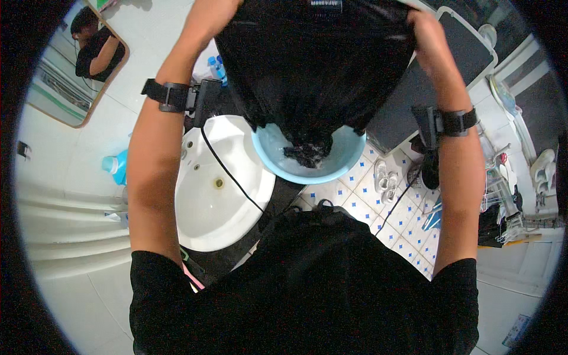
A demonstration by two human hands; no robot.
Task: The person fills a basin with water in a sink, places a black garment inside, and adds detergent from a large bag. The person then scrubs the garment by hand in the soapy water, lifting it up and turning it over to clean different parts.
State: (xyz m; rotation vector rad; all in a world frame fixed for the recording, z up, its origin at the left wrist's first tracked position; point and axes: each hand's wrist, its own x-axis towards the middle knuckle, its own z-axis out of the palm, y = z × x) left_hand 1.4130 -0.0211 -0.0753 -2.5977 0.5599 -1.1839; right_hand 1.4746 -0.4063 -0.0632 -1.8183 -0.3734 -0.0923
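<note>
A wet-looking black garment (319,65) is stretched wide between my raised hands, with a small printed patch at its top edge. My left hand (220,13) grips its upper left side, the fingers partly cut off by the frame's top. At the upper right corner my right hand (427,34) is closed on the cloth. The garment's lower part hangs into a light blue basin (307,176), where a bunched dark end lies in water. Whether that bunched end is the same garment or another piece, I cannot tell.
Left of the basin is a white oval sink (231,222) set in a dark counter (284,195). Blue bottles (216,70) stand behind it. White shoes (386,180) rest on the tiled floor (340,192). A mirror (115,59) hangs left; a rack with hangers (506,177) stands right.
</note>
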